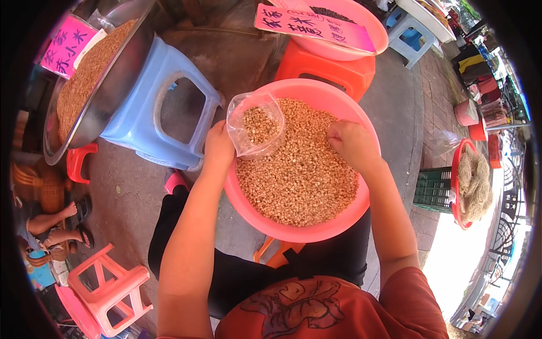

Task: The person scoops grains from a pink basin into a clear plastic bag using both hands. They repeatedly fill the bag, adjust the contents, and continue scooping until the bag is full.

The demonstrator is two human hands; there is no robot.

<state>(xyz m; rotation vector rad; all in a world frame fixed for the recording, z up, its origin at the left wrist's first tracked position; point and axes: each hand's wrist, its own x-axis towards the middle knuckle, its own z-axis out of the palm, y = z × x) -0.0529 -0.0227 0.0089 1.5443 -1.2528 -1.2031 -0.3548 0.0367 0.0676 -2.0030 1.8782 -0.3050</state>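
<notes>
A wide pink plastic basin (pixel 302 237) holding tan grains (pixel 296 186) rests at my lap. Over its left part is a clear plastic bag (pixel 256 99), its mouth spread, with grains of the same kind inside. My left hand (pixel 219 144) grips the bag's left edge at the basin's rim. On the basin's right side my right hand (pixel 353 142) hovers over or touches the grains, fingers curled, thumb and fingertips together. Whether grains are pinched inside the fingers cannot be seen.
At upper left a metal bowl (pixel 123 91) of reddish-brown grain stands by a blue stool (pixel 144 114). Ahead, another pink basin (pixel 377 29) with a handwritten sign rests on a red stool (pixel 326 68). Right: a red tray (pixel 456 186) by a green crate (pixel 432 189). Lower left: pink stools (pixel 106 296), another person's legs (pixel 55 229).
</notes>
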